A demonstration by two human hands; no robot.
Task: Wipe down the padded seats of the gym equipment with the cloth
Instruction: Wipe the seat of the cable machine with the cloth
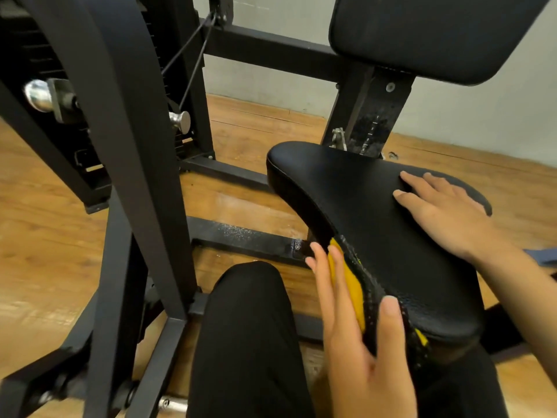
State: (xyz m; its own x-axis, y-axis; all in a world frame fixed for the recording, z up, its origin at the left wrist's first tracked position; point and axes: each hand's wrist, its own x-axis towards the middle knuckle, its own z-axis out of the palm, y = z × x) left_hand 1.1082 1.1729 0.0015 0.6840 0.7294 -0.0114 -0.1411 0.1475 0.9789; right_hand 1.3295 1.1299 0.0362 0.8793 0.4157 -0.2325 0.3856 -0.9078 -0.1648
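We see the black machine frame [120,146] on the wood floor [45,236], its padded seat [376,236] at right. Our right hand [443,212] lies flat on top, fingers straight; our left hand [346,321], fingers outstretched, presses the yellow cloth [351,285] against the seat's near edge.

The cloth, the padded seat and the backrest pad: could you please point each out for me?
cloth [351,285]: head view, on its yellow fold.
padded seat [361,206]: head view, on its bare top.
backrest pad [422,34]: head view, on its middle.
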